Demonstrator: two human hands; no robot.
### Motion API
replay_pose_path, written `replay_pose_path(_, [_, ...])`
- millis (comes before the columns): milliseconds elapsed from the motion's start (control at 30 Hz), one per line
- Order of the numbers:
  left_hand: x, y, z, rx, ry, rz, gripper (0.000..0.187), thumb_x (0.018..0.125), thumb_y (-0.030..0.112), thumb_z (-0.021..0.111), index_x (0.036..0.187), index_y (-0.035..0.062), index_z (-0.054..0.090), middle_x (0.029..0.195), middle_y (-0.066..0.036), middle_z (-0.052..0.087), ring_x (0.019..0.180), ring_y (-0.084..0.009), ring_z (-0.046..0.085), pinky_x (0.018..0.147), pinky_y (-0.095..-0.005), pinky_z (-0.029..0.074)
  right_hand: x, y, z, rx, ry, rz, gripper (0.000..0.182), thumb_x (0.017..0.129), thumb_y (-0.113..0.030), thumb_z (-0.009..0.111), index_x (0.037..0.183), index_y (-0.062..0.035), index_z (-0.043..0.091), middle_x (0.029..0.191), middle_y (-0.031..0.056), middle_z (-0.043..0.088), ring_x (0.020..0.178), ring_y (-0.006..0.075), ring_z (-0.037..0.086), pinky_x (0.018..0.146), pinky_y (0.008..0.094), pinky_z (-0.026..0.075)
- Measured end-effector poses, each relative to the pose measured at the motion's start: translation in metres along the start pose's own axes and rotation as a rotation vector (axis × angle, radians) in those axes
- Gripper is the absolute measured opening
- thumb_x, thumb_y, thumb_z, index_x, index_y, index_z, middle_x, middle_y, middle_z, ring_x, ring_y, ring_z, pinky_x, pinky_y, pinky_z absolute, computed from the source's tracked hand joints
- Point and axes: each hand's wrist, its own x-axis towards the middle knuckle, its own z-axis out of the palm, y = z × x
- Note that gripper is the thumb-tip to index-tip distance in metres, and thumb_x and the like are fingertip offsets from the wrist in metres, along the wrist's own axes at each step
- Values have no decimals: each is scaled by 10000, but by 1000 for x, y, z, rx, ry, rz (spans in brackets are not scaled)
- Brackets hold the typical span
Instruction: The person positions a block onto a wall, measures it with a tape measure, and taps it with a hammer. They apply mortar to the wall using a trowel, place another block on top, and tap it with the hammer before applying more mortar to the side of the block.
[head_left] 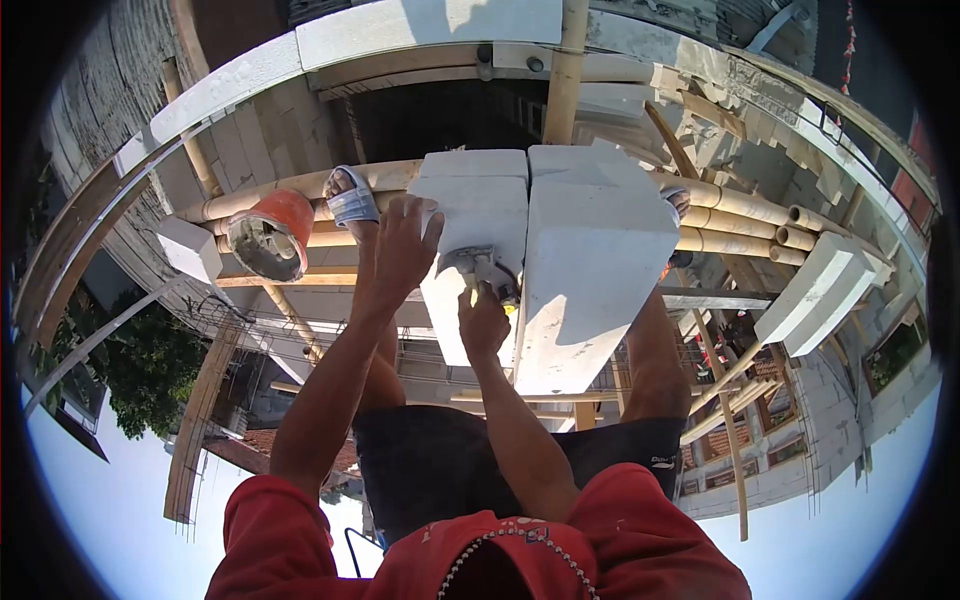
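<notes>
Two white lightweight blocks stand side by side on bamboo poles (740,205) in front of me. My left hand (400,245) lies with spread fingers on the edge of the left block (470,195). My right hand (483,322) is closed around the handle of a trowel (482,268), whose grey, mortar-smeared blade rests against the left block's face near the joint. The right block (595,260) is larger in view and bare. My sandalled feet (352,203) stand on the poles either side of the blocks.
An orange bucket (270,235) with grey mortar sits on the poles at the left, beside a small white block (188,248). Another white block (820,290) lies on the poles at the right. A block wall (420,25) runs ahead; open drop and rooftops below.
</notes>
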Motion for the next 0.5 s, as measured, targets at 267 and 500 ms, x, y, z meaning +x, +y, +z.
replay_pose_path(267, [121,-13,-49,195,292,352,485,1006,297,579,1383,6,485,1300,-226,577,1187,-370,590,1020,-446,479,-32,-19,-60,214,-38,-246,259,876,-223,685,994,-5,610,971,156,552,734,371,648,621,480,543])
replay_pose_path(500, [283,-31,-48,709,-41,231,985,827,360,778,1577,43,223,1659,-241,42,1529,-435,45,1205,-668,57,-13,-64,-226,489,-403,-407,209,964,-120,615,1075,51,571,885,165,524,669,323,615,574,430,509])
